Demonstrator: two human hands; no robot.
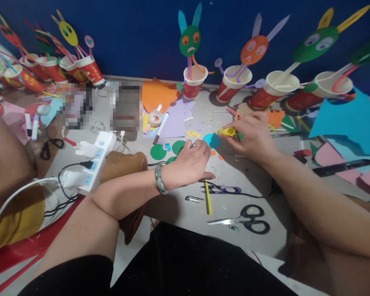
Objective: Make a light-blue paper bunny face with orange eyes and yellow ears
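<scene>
Pinching a short yellow tube [227, 132] between thumb and fingertips, the right hand [253, 137] is hovering low over the middle of the tabletop [234, 172]. The tube's long axis is lying roughly parallel to the far edge, and its free end is pointing toward the left edge. The left hand [189, 162] is resting knuckles-up with fingers curled. Its fingertips are lying just beside a cyan paper disc [212, 140], but I cannot tell whether they are holding it. Green paper discs [158, 151] are lying left of that hand. Toward the near edge, a yellow straw [207, 198], purple snips [225, 190] and black scissors [251, 220] are crowding the open patch. A cup figure with a green face [193, 80] is standing along the far edge, and a power strip [94, 161] is lying toward the left edge.
</scene>
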